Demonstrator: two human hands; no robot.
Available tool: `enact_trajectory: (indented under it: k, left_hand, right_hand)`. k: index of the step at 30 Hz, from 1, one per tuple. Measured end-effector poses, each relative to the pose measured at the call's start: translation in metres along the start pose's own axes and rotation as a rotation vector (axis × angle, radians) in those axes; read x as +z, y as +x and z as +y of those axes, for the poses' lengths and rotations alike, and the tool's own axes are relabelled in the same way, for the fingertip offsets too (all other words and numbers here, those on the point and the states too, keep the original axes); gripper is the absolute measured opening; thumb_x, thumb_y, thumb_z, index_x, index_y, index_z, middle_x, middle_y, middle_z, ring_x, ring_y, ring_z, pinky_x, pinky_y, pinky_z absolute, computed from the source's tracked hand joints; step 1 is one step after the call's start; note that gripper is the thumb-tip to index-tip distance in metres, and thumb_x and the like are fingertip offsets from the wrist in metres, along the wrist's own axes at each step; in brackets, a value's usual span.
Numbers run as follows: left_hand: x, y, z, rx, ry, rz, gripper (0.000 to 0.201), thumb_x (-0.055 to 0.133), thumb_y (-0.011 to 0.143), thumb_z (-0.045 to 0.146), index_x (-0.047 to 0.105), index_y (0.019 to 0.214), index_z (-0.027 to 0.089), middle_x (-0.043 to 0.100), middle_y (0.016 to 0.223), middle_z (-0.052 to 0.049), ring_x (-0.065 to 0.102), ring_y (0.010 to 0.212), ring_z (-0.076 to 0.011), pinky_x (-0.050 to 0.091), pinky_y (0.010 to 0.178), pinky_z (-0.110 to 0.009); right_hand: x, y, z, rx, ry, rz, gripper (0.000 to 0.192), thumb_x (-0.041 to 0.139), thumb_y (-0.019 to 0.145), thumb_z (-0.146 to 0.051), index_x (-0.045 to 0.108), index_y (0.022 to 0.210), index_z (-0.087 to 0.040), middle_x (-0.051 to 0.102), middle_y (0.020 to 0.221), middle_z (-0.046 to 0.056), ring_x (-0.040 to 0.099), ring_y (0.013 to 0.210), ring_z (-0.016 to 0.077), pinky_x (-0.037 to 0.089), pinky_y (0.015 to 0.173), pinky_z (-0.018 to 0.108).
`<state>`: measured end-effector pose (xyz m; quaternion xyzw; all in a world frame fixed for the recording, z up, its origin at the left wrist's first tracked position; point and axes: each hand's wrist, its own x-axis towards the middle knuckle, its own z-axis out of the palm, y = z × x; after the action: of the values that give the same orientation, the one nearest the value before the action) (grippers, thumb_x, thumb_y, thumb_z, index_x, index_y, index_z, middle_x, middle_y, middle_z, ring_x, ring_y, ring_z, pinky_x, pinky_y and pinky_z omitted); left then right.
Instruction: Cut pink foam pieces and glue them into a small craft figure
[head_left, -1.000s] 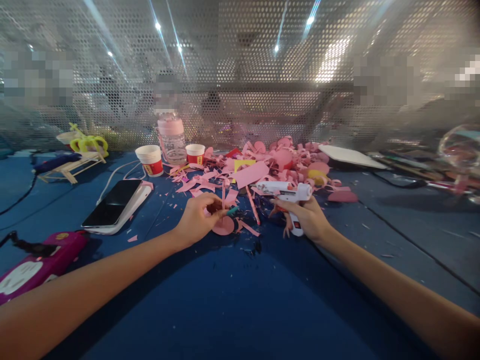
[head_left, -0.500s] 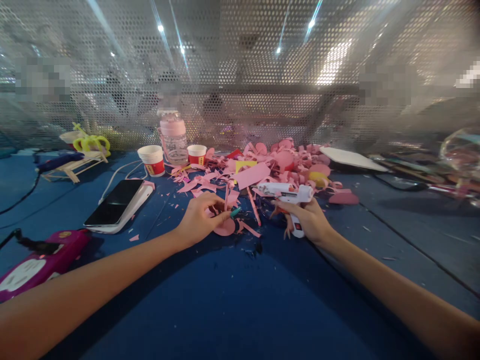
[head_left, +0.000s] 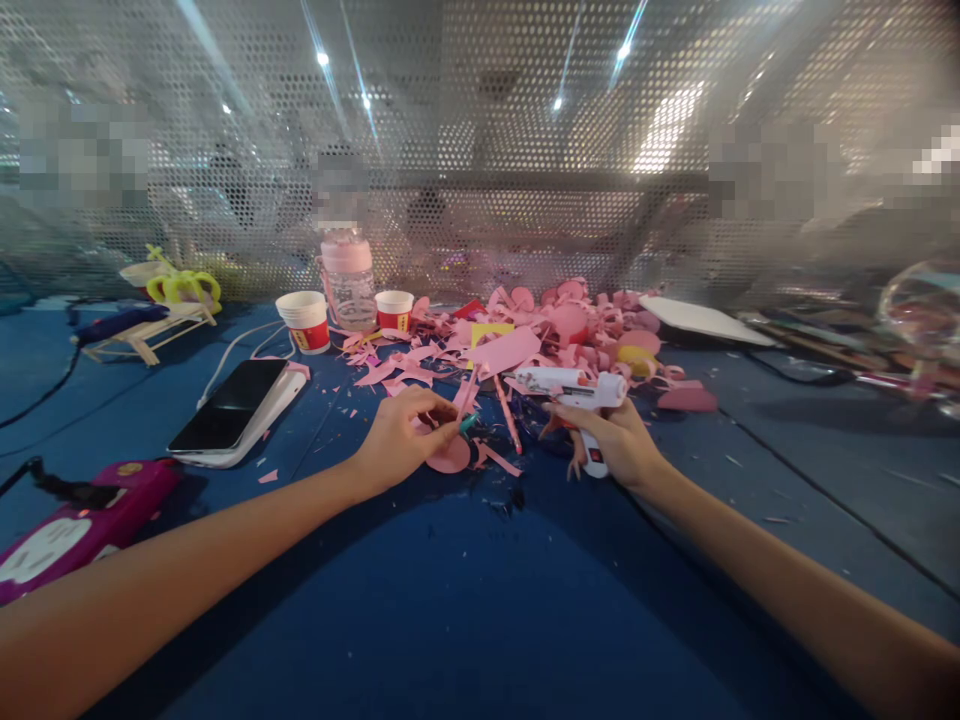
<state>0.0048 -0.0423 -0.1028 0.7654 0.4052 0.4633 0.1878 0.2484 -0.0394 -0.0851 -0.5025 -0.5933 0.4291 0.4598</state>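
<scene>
Since the earlier frames the thin pink stick [head_left: 466,395] has tipped from upright to leaning right; both hands sit almost where they were, so the work appears to be at a fine adjustment.

Far left: magenta case [head_left: 75,525] at the edge of the blue table [head_left: 480,620]; phone [head_left: 231,410] flat beyond it; red-and-white cup [head_left: 303,320] and pink-capped bottle [head_left: 347,275] further back.

Left hand [head_left: 401,440]: thumb and forefinger pressed together, pinching the pink stick low down, above a pink paper disc [head_left: 450,455] lying on the table; a small green bit shows at the fingertips, contact unclear.

Right hand [head_left: 615,440]: fingers curled round the grip of a white glue gun [head_left: 577,385]; nozzle points left toward the stick, apart from it.

Behind both: heap of pink paper scraps [head_left: 555,330]; white board [head_left: 701,318] at right.
</scene>
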Motion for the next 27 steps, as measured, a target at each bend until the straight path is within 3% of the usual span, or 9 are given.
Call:
enact_trajectory:
  k: [9,15,18,21,24,27]
  left_hand:
    - [-0.005,-0.002,-0.002,-0.061,-0.098,-0.029,0.009,0.066,0.073,0.024,0.066,0.071,0.015,0.066,0.072,-0.005,0.060,0.064,-0.0126,0.048,0.057,-0.023]
    - [-0.007,-0.004,-0.004,-0.047,-0.102,-0.015,0.012,0.067,0.073,0.026,0.064,0.067,0.016,0.065,0.072,-0.004,0.058,0.068,-0.0139,0.046,0.064,-0.027]
    - [-0.006,-0.003,-0.003,-0.055,-0.126,-0.027,0.012,0.068,0.072,0.025,0.064,0.064,0.016,0.065,0.070,-0.004,0.058,0.068,-0.0143,0.045,0.065,-0.027]
    - [-0.006,-0.002,-0.002,-0.124,-0.157,-0.030,0.015,0.067,0.071,0.027,0.064,0.062,0.016,0.065,0.069,-0.004,0.058,0.068,-0.0145,0.045,0.065,-0.027]
    - [-0.005,0.000,-0.003,-0.198,-0.217,-0.024,0.015,0.067,0.070,0.029,0.065,0.064,0.015,0.065,0.068,-0.004,0.059,0.066,-0.0142,0.046,0.064,-0.026]
    - [-0.003,0.002,-0.005,-0.220,-0.246,-0.023,0.017,0.069,0.068,0.032,0.066,0.065,0.015,0.065,0.067,-0.003,0.058,0.064,-0.0137,0.045,0.062,-0.026]
  right_hand:
    - [0.000,0.001,0.002,0.006,0.008,-0.013,0.026,0.070,0.063,-0.040,0.060,0.055,-0.018,0.045,0.028,-0.003,0.041,0.023,0.0122,0.043,0.027,0.027]
    - [-0.003,-0.003,-0.001,-0.067,-0.098,-0.009,0.028,0.062,0.069,-0.044,0.059,0.063,-0.017,0.045,0.031,-0.004,0.044,0.025,0.0141,0.044,0.031,0.029]
    - [-0.009,-0.010,-0.016,-0.186,-0.399,0.059,0.024,0.054,0.075,-0.040,0.059,0.075,-0.016,0.052,0.043,-0.001,0.052,0.036,0.0168,0.045,0.038,0.029]
    - [-0.014,-0.025,-0.034,-0.224,-0.914,0.268,0.022,0.050,0.076,-0.030,0.057,0.089,-0.014,0.064,0.073,0.009,0.062,0.061,0.0229,0.047,0.053,0.032]
    - [-0.018,-0.044,-0.044,-0.006,-1.346,0.408,0.030,0.048,0.079,-0.032,0.053,0.098,-0.010,0.061,0.094,0.019,0.063,0.075,0.0299,0.047,0.060,0.037]
    - [-0.026,-0.057,-0.039,0.274,-1.495,0.414,0.037,0.042,0.083,-0.034,0.051,0.101,-0.003,0.057,0.094,0.024,0.064,0.077,0.0331,0.047,0.062,0.039]
